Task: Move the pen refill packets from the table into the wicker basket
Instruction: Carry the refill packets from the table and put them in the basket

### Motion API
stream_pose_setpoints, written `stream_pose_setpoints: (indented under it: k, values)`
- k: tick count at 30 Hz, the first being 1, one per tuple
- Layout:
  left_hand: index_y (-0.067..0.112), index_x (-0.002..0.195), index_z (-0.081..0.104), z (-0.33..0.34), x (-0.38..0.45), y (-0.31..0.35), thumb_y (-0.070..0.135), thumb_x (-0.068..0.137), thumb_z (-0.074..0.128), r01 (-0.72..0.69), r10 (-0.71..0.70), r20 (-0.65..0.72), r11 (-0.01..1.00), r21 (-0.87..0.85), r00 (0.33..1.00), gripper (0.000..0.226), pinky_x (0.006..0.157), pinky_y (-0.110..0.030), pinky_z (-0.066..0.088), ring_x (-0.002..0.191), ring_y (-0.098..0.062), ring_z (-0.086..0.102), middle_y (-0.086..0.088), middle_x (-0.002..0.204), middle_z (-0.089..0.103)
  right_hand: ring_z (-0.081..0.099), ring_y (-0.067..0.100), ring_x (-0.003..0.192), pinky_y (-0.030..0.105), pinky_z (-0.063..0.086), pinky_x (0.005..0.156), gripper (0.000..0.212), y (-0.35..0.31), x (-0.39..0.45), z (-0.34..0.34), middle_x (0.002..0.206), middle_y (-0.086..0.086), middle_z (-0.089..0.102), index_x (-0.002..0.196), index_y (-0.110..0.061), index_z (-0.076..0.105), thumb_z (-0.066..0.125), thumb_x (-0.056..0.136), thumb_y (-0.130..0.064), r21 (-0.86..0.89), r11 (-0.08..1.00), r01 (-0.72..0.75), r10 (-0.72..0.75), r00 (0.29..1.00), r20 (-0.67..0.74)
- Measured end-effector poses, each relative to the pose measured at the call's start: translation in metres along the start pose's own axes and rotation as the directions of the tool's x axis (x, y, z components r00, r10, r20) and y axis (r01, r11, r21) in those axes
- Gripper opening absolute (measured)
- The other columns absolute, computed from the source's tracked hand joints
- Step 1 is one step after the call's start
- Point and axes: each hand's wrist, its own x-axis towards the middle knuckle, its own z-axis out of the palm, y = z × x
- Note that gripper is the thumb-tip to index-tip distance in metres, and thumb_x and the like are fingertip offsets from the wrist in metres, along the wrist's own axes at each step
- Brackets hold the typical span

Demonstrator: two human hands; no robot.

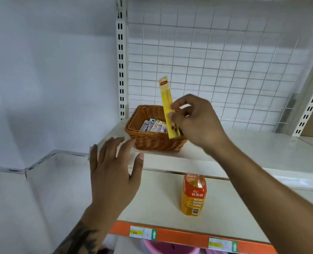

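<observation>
Pinched in my right hand, the yellow pen refill packet stands nearly upright, its lower end over the near right part of the wicker basket, where other packets lie. My left hand hovers spread, nearer, left of the basket. White shelf, wire-grid back, an orange bottle on the shelf below.

Operator's body: two bare arms, no sleeves.
Left hand and right hand ungloved, no rings or watch visible; dark tattoo marks the left forearm near the frame's bottom edge.
</observation>
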Motion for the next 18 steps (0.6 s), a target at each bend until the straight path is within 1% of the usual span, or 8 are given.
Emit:
stream_pose_setpoints:
  k: [2,5,7,9,11,13,15,18]
  values:
    - [0.022,0.132,0.062,0.013,0.0,-0.014,0.055,0.101,0.039,0.001,-0.006,0.075,0.998,0.068,0.997,0.051,0.123,-0.059,0.023,0.138,-0.033,0.051,-0.008,0.14,0.062,0.073,0.028,0.061,0.042,0.062,0.054,0.007,-0.01,0.03,0.005,0.079,0.015,0.072,0.093,-0.008,0.067,0.073,0.091,-0.005,0.044,0.992,-0.122,0.119,0.991,0.063]
    - [0.019,0.134,0.062,0.026,-0.008,-0.028,0.052,0.102,0.04,-0.067,0.057,0.092,0.991,0.113,0.994,0.05,0.121,-0.057,0.025,0.138,-0.034,0.049,-0.009,0.138,0.063,0.074,0.034,0.064,0.048,0.065,0.063,0.01,-0.007,0.063,0.022,0.086,0.024,0.071,0.098,0.005,0.067,0.071,0.092,-0.001,-0.175,0.953,-0.248,0.276,0.947,0.166]
    - [0.019,0.136,0.061,0.03,-0.01,-0.032,0.051,0.103,0.04,-0.084,0.075,0.079,0.99,0.116,0.994,0.051,0.122,-0.057,0.023,0.141,-0.034,0.047,-0.008,0.14,0.061,0.074,0.03,0.06,0.043,0.065,0.061,0.009,0.0,0.079,0.037,0.088,0.022,0.071,0.098,0.006,0.064,0.068,0.093,-0.001,-0.335,0.896,-0.29,0.365,0.913,0.185]
    - [0.02,0.138,0.061,0.032,-0.011,-0.033,0.053,0.104,0.038,-0.075,0.068,0.067,0.992,0.101,0.995,0.052,0.121,-0.059,0.024,0.142,-0.033,0.045,-0.008,0.142,0.059,0.072,0.027,0.073,0.034,0.06,0.058,0.006,0.005,0.087,0.049,0.098,0.017,0.069,0.097,-0.001,0.062,0.064,0.095,-0.006,-0.558,0.803,-0.21,0.37,0.909,0.192]
    - [0.021,0.138,0.061,0.035,-0.012,-0.033,0.054,0.103,0.037,-0.06,0.056,0.058,0.994,0.086,0.997,0.053,0.121,-0.061,0.025,0.143,-0.033,0.044,-0.008,0.143,0.059,0.068,0.03,0.099,0.036,0.055,0.076,0.019,0.01,0.089,0.058,0.114,0.016,0.066,0.112,0.001,0.064,0.064,0.097,-0.011,-0.742,0.663,-0.099,0.377,0.9,0.217]
    - [0.021,0.138,0.061,0.039,-0.014,-0.034,0.053,0.103,0.041,-0.056,0.054,0.041,0.996,0.076,0.998,0.051,0.121,-0.061,0.024,0.143,-0.033,0.044,-0.008,0.143,0.059,0.064,0.029,0.112,0.036,0.052,0.088,0.03,0.014,0.085,0.064,0.124,0.016,0.062,0.127,0.002,0.061,0.06,0.099,-0.011,-0.822,0.567,-0.056,0.434,0.868,0.241]
    - [0.021,0.138,0.061,0.043,-0.016,-0.034,0.05,0.102,0.045,-0.064,0.063,0.017,0.996,0.063,0.998,0.049,0.12,-0.062,0.025,0.144,-0.032,0.043,-0.007,0.143,0.058,0.06,0.027,0.105,0.034,0.05,0.083,0.028,0.016,0.083,0.067,0.12,0.016,0.06,0.126,0.001,0.06,0.054,0.101,-0.011,-0.861,0.508,-0.033,0.481,0.84,0.251]
    - [0.02,0.138,0.062,0.046,-0.017,-0.034,0.047,0.103,0.046,-0.078,0.079,-0.01,0.996,0.049,0.997,0.047,0.12,-0.062,0.025,0.145,-0.033,0.042,-0.008,0.143,0.058,0.054,0.026,0.097,0.032,0.044,0.078,0.023,0.014,0.083,0.069,0.113,0.016,0.057,0.119,-0.002,0.062,0.051,0.103,-0.014,-0.896,0.444,0.023,0.477,0.84,0.258]
